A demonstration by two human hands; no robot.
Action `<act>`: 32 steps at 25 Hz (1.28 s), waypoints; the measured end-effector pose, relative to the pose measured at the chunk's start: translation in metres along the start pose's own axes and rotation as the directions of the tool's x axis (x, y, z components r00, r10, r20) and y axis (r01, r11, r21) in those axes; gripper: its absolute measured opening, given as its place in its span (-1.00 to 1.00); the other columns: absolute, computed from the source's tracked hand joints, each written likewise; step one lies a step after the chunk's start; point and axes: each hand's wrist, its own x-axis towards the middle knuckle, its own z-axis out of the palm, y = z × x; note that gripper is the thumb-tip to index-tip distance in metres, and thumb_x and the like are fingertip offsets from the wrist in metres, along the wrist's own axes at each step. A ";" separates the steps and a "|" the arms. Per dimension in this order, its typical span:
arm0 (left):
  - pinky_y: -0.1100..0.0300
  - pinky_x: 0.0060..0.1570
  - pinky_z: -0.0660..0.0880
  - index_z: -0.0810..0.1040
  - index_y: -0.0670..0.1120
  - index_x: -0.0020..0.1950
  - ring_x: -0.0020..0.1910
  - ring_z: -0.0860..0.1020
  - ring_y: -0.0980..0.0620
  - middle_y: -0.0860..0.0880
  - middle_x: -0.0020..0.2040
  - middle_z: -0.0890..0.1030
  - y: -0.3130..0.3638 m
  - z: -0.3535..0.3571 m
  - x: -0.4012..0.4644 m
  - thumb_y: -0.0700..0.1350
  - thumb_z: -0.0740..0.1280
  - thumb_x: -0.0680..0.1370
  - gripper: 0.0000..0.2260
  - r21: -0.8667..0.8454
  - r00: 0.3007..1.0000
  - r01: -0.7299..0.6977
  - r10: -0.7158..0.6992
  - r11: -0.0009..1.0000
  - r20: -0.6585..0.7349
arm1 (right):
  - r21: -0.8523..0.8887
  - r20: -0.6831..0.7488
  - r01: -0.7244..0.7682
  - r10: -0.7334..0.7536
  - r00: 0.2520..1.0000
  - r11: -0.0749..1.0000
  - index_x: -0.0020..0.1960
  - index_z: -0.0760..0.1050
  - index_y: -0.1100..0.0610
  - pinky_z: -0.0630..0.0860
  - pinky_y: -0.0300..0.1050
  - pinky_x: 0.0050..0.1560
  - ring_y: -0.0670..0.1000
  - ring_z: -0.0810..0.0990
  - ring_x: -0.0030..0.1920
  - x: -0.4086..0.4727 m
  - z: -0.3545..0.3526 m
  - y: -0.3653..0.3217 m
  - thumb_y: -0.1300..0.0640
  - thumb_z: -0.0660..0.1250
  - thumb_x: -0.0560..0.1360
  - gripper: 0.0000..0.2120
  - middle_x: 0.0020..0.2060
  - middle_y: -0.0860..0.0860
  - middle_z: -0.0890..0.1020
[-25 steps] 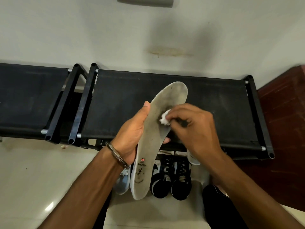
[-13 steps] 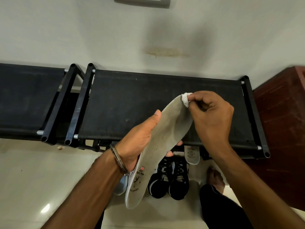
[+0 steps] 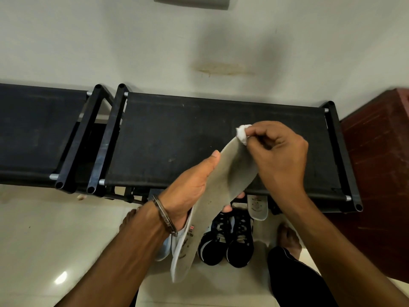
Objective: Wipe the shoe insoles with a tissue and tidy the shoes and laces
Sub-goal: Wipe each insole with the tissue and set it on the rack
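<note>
Head view: wiping step in hand. The left hand point(image 3: 190, 191) has its grip clamped round the middle of the insole point(image 3: 221, 187), centre of frame. The right hand point(image 3: 278, 156) pinches the tissue point(image 3: 243, 134) against the insole's upper tip. Black shoes point(image 3: 228, 240) stand on the floor, lower centre, a second insole point(image 3: 257, 207) beside them. Judged next: draw the tissue back down, or change insoles.

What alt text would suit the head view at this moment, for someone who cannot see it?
A person's left hand holds a worn grey insole while the right hand pinches a wadded white tissue against its toe end. Below, a pair of black shoes sits on the pale floor before a black fabric shoe rack.
</note>
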 end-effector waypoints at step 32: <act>-0.06 0.03 0.57 0.51 -0.12 0.34 0.05 0.62 -0.14 -0.19 0.16 0.62 0.002 -0.008 0.006 0.24 0.05 0.62 -0.45 -0.230 0.989 -0.060 0.027 0.971 -0.142 | -0.053 0.256 0.115 -0.097 0.962 0.992 -0.16 0.70 0.14 0.61 -0.17 -0.16 -0.11 0.65 -0.15 -0.023 0.018 -0.006 0.38 0.49 0.36 -0.84 -0.15 -0.04 0.69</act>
